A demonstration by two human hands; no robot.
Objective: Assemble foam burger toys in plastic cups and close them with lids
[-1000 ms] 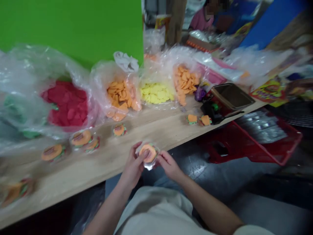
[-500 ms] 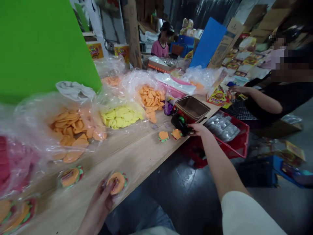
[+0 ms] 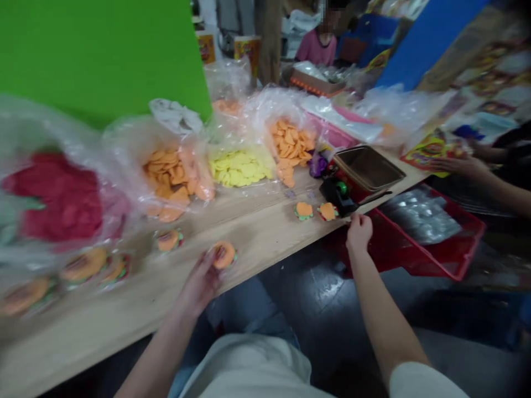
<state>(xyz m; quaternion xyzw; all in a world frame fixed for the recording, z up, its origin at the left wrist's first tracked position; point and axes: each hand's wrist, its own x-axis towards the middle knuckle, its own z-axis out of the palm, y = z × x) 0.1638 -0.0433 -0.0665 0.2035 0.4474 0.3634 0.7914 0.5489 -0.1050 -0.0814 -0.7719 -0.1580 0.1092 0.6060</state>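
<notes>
My left hand [image 3: 206, 276] grips a toy burger [image 3: 224, 255] in a clear bag, low over the front part of the table. The burger has an orange bun with green and red edges. My right hand [image 3: 360, 229] is closed in a pinch at the table's front edge. Whatever its fingertips hold is too small to make out. Just beyond it stands a black tape dispenser [image 3: 338, 196] with a green hub. Beside the dispenser lie two small burger pieces, one nearer [image 3: 327, 211] and one further left [image 3: 304, 210]. Another bagged burger [image 3: 169, 240] lies left of my left hand.
Open plastic bags along the back hold red pieces [image 3: 62, 196], orange pieces [image 3: 168, 174] and yellow pieces [image 3: 240, 167]. A brown-lined tin [image 3: 369, 166] stands right of the dispenser. Below the edge is a red crate [image 3: 464, 262]. A co-worker's hand [image 3: 460, 166] touches a printed box [image 3: 427, 149].
My right hand has drawn back from the tape dispenser towards me, its fingers now pinched. My left hand still holds the bagged burger. The view has turned left and down.
</notes>
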